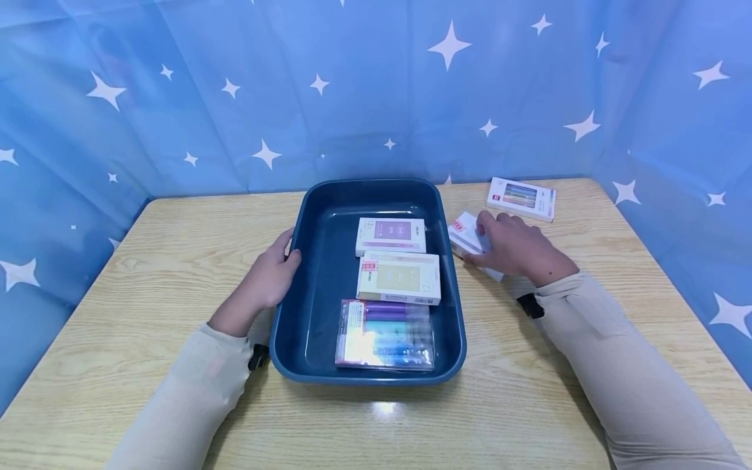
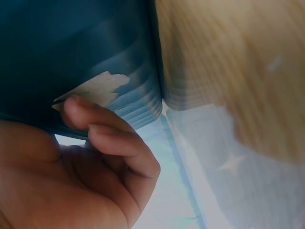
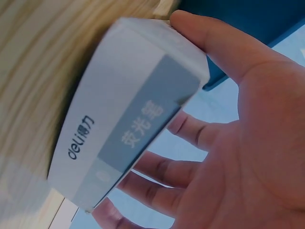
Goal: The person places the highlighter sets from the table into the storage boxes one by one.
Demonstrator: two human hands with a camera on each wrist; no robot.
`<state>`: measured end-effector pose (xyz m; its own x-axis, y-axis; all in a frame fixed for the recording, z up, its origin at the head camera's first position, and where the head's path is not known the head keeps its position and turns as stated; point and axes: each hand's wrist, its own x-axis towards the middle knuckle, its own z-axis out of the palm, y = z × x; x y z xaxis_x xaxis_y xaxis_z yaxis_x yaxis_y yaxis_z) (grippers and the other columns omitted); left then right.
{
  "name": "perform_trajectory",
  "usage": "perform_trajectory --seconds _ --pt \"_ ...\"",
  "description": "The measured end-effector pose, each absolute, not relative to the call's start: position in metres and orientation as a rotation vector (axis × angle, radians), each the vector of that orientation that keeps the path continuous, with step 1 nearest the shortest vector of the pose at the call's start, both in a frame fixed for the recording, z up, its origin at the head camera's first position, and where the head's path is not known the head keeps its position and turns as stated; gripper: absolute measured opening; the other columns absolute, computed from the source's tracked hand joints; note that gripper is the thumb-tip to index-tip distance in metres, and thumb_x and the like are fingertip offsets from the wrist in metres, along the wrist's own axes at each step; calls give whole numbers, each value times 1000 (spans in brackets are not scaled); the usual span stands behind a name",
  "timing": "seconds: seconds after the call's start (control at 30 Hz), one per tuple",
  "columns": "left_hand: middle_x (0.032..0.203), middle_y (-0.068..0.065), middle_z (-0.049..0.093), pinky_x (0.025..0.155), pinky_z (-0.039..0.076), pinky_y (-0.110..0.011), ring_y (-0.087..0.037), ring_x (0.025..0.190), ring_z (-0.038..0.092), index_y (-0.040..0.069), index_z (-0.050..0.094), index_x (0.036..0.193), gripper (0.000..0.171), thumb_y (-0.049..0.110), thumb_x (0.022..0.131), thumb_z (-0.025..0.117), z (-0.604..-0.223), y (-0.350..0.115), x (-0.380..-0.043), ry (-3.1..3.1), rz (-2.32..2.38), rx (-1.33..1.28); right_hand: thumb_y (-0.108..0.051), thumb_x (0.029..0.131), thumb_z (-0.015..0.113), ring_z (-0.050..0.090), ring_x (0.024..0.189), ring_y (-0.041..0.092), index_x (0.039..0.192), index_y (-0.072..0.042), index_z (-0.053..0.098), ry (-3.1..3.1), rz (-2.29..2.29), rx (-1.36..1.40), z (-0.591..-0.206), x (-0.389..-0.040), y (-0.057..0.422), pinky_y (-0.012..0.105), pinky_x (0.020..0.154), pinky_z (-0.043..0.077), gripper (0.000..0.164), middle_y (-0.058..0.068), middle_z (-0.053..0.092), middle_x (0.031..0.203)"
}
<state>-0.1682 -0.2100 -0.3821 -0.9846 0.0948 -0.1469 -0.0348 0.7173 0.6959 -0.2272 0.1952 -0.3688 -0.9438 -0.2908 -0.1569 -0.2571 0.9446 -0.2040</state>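
White highlighter box point(image 1: 470, 239) sits just right of the blue tray point(image 1: 367, 378), at the worktop point(image 1: 194, 261), its long axis running from far left to near right; whether it is lifted I cannot tell. The right hand point(image 1: 517, 247) is the nearer one, its grip pinching the box between thumb and fingers, with the tray to its left. The left hand point(image 1: 264, 274) holds the tray's left rim.

Head view was bright, with glare on the clear pack point(image 1: 384, 334) and tabletop point(image 1: 384, 409), soft shadows beside the sleeves point(image 1: 625, 372), wrist views hazy and soft.
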Motion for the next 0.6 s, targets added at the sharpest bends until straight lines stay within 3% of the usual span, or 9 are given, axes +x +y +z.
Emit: perform_trajectory --seconds 0.6 --pt "157 -21 38 95 53 -57 -42 125 58 20 12 162 57 32 109 27 -382 -210 -168 2747 1117 48 -46 88 72 57 95 35 137 -7 44 2984 -293 -433 -366 -225 192 47 71 52 69 27 58 120"
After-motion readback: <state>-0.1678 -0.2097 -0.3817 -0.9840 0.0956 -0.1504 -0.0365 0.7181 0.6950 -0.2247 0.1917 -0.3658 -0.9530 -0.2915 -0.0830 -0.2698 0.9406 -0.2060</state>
